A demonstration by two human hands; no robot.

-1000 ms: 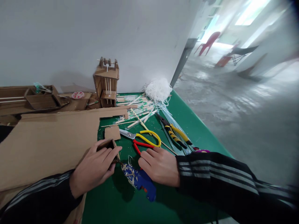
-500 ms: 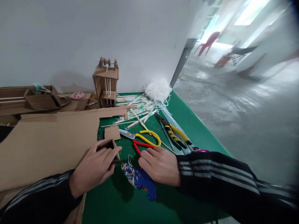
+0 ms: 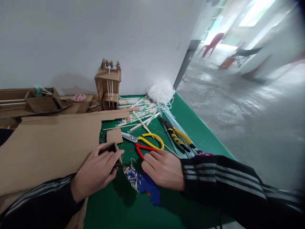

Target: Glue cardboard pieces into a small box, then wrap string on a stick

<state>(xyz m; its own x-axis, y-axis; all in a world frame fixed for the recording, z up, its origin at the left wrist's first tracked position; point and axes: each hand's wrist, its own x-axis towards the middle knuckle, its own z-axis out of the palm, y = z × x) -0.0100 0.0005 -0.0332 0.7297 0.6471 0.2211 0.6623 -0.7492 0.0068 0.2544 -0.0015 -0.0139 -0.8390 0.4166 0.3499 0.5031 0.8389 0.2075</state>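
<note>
My left hand (image 3: 98,168) is closed around a small open cardboard box (image 3: 111,149), its fingers across the near side. In my right hand (image 3: 162,168) is a blue hot glue gun (image 3: 143,184), its front crusted with pale wood slivers and dried glue. The gun's nozzle points left and meets the box's lower right edge. Scissors (image 3: 150,142) with one yellow and one red handle lie just beyond my right hand. A square cardboard piece (image 3: 114,136) sits behind the box.
A large cardboard sheet (image 3: 54,143) covers the left of the green table (image 3: 195,114). Behind stand a cardboard tower (image 3: 109,84) and a cardboard box (image 3: 42,100). Bamboo sticks (image 3: 140,109), tangled white string (image 3: 162,92) and yellow-black pliers (image 3: 176,135) lie toward the back right.
</note>
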